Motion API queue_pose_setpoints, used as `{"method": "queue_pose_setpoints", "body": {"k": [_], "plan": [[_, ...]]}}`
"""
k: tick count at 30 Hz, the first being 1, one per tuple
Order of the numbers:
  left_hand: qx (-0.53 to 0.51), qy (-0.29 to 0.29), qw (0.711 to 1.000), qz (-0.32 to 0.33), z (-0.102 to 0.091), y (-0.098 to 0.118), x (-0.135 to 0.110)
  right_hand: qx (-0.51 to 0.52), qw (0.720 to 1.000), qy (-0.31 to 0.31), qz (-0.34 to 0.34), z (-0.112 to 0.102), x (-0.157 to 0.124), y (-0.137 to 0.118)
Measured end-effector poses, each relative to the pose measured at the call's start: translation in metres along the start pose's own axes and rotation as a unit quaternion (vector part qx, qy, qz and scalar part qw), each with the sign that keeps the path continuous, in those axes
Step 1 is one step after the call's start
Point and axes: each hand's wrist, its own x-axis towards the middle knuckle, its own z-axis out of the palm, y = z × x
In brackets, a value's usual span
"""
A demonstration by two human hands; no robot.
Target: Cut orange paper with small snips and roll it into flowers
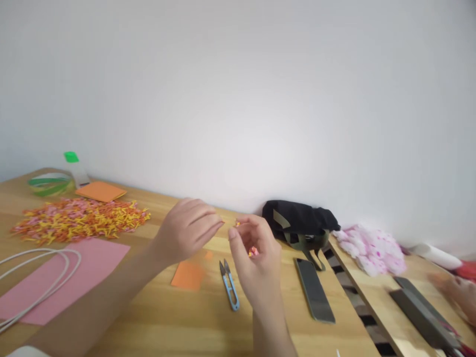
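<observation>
I see wooden table (167, 317), heap of paper bits (80, 218) far left. Left hand (186, 230) and right hand (256, 263) lifted, fingers nearly closed, pinching orange strip (237, 224) between them. I judge mid-fold; next calls for finer, steadier pinch.

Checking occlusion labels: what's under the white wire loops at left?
Under the white wire loops: a pink paper sheet beneath the curved end, wooden table beneath the rest. Left ends leave the frame, unseen.
</observation>
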Motion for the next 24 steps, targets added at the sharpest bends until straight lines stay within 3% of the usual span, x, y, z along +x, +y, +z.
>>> {"method": "queue_pose_setpoints", "body": {"k": [3, 7, 9, 12, 16, 24], "plan": [[0.052, 0.073, 0.996, 0.026, -0.007, 0.005, 0.007, 0.006, 0.998, -0.031, -0.049, 0.006, 0.005, -0.01], [0.052, 0.119, 0.991, 0.031, -0.014, 0.014, 0.011, 0.033, 0.996, 0.015, -0.077, 0.014, 0.003, -0.01], [0.045, 0.125, 0.991, -0.004, -0.018, 0.02, 0.012, 0.059, 0.994, 0.043, -0.079, 0.014, 0.0, -0.007], [0.007, 0.128, 0.985, -0.114, -0.024, 0.028, 0.012, 0.078, 0.991, 0.071, -0.08, 0.012, -0.004, -0.002], [-0.15, 0.058, 0.952, -0.26, -0.032, 0.031, 0.01, 0.088, 0.99, 0.058, -0.09, 0.007, -0.008, -0.004], [-0.337, -0.108, 0.889, -0.291, -0.033, 0.031, 0.013, 0.119, 0.991, 0.027, -0.062, 0.009, -0.012, -0.014]]}}
